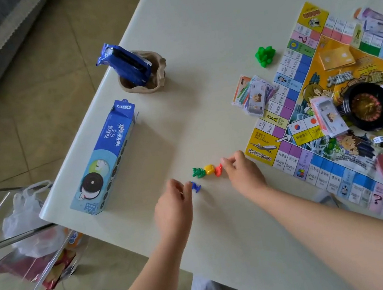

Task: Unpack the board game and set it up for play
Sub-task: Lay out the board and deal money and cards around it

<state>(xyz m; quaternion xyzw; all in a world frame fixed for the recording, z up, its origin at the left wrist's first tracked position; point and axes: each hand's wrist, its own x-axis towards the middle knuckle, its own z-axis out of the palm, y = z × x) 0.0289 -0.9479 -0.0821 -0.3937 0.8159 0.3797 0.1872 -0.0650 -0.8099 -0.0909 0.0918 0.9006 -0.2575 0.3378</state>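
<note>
With the board [296, 95] lying open at the desk's [196, 45] right, we are lining up pawns, left hand [173, 206] pinching the blue pawn [196, 186], right hand [243, 172] pinching the red pawn [218, 170]; money [252, 97] and cards [337, 58] are lying unsorted.

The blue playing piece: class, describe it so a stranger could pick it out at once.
On the cream table, left of the game board, a green piece, yellow piece and red piece form a row. The blue playing piece lies just off its green end, pinched by the left hand; it alone is blue.
</note>
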